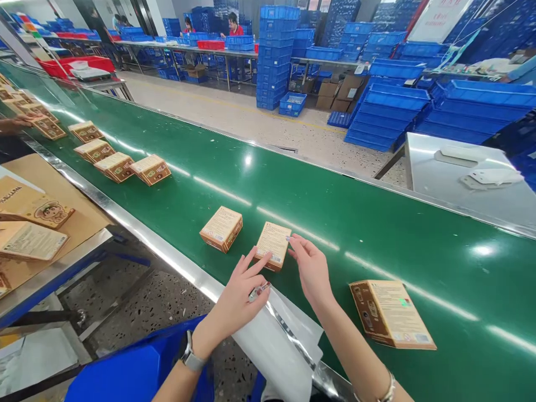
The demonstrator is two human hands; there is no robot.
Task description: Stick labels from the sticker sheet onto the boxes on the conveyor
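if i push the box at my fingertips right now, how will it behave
The box would likely slide, not roll, given its flat faces. Its crisp edges suggest fairly stiff card; weight is hard to tell.

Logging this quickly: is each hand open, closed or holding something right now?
Left hand: open, fingers spread on the box; a small shiny piece shows by the thumb.
Right hand: fingertips at the box's edge; whether it's gripping anything can't be told.
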